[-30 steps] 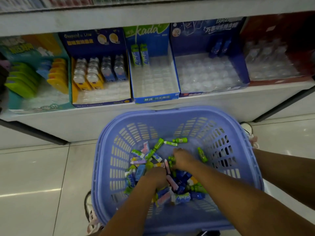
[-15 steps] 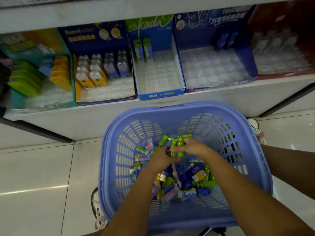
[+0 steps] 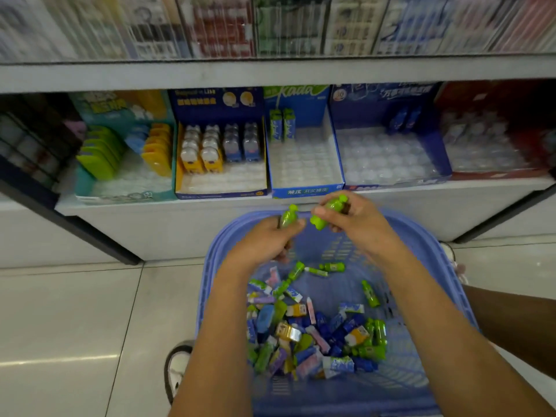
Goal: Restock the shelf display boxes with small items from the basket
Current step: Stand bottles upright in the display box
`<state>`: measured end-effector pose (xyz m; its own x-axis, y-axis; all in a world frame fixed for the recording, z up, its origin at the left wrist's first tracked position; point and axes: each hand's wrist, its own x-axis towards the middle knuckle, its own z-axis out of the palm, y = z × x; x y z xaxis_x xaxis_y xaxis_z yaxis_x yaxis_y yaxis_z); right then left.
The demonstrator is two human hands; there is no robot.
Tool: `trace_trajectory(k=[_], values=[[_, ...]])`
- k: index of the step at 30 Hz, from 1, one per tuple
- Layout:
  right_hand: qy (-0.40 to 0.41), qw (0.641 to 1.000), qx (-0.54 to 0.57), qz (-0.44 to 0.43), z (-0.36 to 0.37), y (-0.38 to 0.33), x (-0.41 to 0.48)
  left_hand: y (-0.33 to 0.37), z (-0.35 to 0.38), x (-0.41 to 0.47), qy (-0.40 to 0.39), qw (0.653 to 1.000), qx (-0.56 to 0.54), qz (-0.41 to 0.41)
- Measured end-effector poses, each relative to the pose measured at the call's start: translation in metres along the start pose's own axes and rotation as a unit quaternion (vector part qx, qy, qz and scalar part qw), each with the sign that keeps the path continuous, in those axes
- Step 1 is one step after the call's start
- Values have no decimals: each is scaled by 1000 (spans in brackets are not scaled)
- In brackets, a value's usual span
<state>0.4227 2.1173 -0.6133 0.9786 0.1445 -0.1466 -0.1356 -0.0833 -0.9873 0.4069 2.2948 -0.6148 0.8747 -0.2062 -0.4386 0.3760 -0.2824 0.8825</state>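
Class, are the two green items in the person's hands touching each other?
Apart. The head view shows a clear gap between the left green item and the right green item.

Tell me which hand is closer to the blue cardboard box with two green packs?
Right. The right hand is just in front of the blue cardboard box; the left hand is lower, further left.

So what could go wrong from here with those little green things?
The left hand holds a green item and the right hand a second green item, both pinched over the far rim of the basket; a slip could send one to the floor. The Kada box and the blue box beside it have similar clear trays, so a misplaced item seems possible.
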Motion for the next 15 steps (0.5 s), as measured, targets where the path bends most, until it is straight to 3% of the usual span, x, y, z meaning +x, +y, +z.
trace_trajectory(k=[2, 4, 8, 15], values=[[3, 993, 117, -20, -9, -21, 4, 15, -10, -7, 34, 997, -64, 34], [8, 987, 157, -30, -21, -38, 8, 29, -14, -13, 51, 990, -113, 67], [84, 993, 52, -63, -48, -66, 12, 50, -6, -18, 83, 966, -212, 125], [-128, 988, 9, -88, -99, -92, -3, 79, 47, -3, -91, 947, -292, 100]])
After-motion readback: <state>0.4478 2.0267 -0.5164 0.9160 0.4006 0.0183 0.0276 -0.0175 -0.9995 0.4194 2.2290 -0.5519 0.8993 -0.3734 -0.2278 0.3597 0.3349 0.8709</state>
